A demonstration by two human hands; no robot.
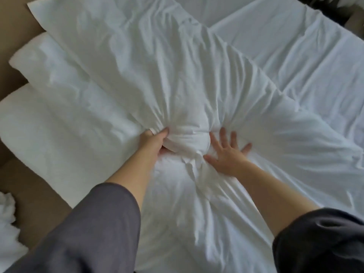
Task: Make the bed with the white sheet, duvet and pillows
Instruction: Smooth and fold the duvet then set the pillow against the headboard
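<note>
A white duvet (137,75) lies crumpled across the bed, with folds fanning out from a bunched knot in the middle. My left hand (155,139) grips the left side of that bunch, fingers curled into the fabric. Just right of the bunch, my right hand (226,152) presses flat on the duvet with fingers spread. The white sheet (295,56) covers the mattress at the upper right, fairly smooth with a few creases. Thick folded layers of the duvet hang over the bed's left edge (39,115). No pillows are visible.
Brown floor (11,56) shows along the left side of the bed. A lump of white fabric (7,223) lies on the floor at the lower left. Something dark (334,12) sits past the bed's top right corner.
</note>
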